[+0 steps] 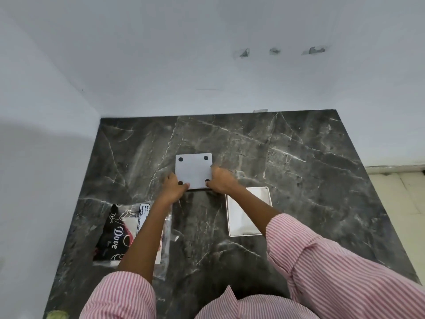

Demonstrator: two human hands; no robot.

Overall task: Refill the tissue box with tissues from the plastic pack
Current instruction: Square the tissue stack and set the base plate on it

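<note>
A person in pink-striped sleeves (322, 261) is leaning over a dark marble counter (299, 157); a Dove tissue pack (115, 233) is lying near left, an open white tray (249, 210) near right; beyond, the left hand (174, 186) and right hand (220, 179) are both clamping the upturned tissue box (193, 171).

We take the tissue box (194, 170) as our landmark: it sits on the countertop (299, 157), well in front of the back wall (207, 65), with our left hand (174, 186) on its near left corner and our right hand (220, 180) on its near right corner. Nearer to us and to its left lies the plastic pack (128, 233) under our left forearm, while nearer and just to its right lies a tray-like lid (249, 210), partly under our right forearm.
</note>
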